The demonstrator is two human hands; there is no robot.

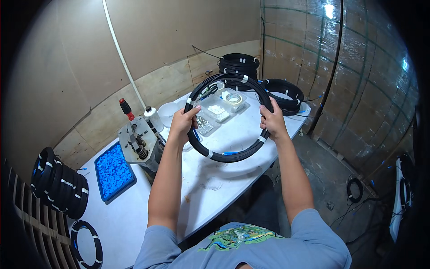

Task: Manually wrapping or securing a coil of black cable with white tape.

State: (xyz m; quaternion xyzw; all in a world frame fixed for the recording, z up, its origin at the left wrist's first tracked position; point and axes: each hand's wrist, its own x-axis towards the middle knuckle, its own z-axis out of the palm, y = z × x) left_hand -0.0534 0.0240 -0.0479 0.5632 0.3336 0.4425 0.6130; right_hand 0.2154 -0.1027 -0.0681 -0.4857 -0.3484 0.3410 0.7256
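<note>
Between my two hands I hold up a black cable coil (247,77), a wide ring bound at several spots with white ties. A small blue connector (230,153) shows at its lower inner edge. My left hand (183,122) is wrapped round the ring's left side, and my right hand (273,119) grips its right side. The coil is tilted above the white table (201,197). Through the ring I see a clear divided tray (221,117) with small white and metal parts and a roll of tape (234,98).
More black coils are stacked at the back (239,67), the right corner (284,96) and the left (60,184). A blue tray (114,172) of small blue pieces stands beside a metal press (139,143) with a red-and-black handle. A white bottle (153,117) is behind the press. Wrapped cartons (309,58) line the right wall.
</note>
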